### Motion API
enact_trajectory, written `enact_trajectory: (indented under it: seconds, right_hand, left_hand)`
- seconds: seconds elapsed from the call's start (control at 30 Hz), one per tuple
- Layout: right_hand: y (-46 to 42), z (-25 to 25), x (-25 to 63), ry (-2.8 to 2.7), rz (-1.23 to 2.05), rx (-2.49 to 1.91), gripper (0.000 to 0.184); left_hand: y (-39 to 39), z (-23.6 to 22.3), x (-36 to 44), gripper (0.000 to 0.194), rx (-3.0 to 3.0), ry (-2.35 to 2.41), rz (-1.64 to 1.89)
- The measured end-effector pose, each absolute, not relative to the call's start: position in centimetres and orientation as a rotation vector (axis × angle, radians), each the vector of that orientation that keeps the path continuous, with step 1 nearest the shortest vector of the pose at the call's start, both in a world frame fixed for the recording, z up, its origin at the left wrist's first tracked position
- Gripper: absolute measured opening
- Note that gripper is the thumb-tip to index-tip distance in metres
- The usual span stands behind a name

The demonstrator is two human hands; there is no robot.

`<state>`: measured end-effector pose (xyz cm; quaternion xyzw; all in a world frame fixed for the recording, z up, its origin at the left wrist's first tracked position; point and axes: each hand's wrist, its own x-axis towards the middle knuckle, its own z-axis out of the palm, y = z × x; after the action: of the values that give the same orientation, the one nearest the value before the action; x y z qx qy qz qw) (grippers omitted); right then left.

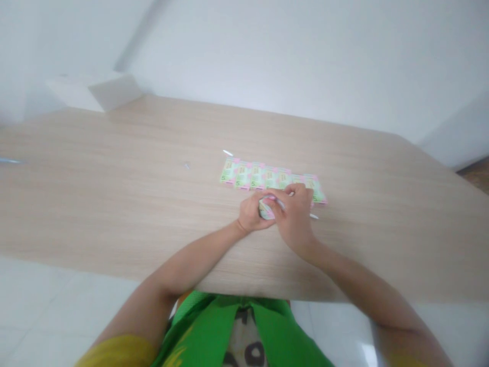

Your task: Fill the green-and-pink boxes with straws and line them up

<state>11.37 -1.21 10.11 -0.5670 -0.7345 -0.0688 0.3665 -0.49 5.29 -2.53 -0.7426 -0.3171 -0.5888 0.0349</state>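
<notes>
both hands (296, 216) tight around a pink-and-green packet (266, 210), near a packet row (257, 176)

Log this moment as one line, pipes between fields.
left hand: gripping green-pink item | right hand: touching same item | row of green-pink packets: on table, partly behind hands

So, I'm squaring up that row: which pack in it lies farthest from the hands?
The leftmost pack, beside a white piece; the others sit closer to the left hand or right hand.
</notes>
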Motion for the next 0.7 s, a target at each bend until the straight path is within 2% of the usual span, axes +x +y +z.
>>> enact_trajectory:
  seconds: [0.2,0.37,0.5,0.57,0.7]
  right_hand:
    - [-2.6,12.9,12.7,-1.591,0.207,-1.302,0.025]
    - [-2.7,11.1,12.0,-1.623,0.48,-1.373,0.017]
    - [-3.2,10.4,11.7,-1.613,0.413,-1.369,0.022]
    - [-3.5,10.5,11.8,-1.655,0.332,-1.378,0.018]
    - [-4.0,10.7,12.2,-1.791,0.161,-1.448,0.012]
  left_hand:
    - [5.7,-2.4,-0.7,0.069,-2.179,-0.988,-1.863]
    - [5.2,-2.9,-0.3,0.06,-2.296,-1.067,-1.796]
    - [5.1,-3.3,-0.3,0.063,-2.345,-1.042,-1.819]
    - [5.1,-3.3,-0.3,0.065,-2.358,-0.995,-1.826]
    - [5.0,-3.0,-0.2,0.056,-2.36,-0.951,-1.817]
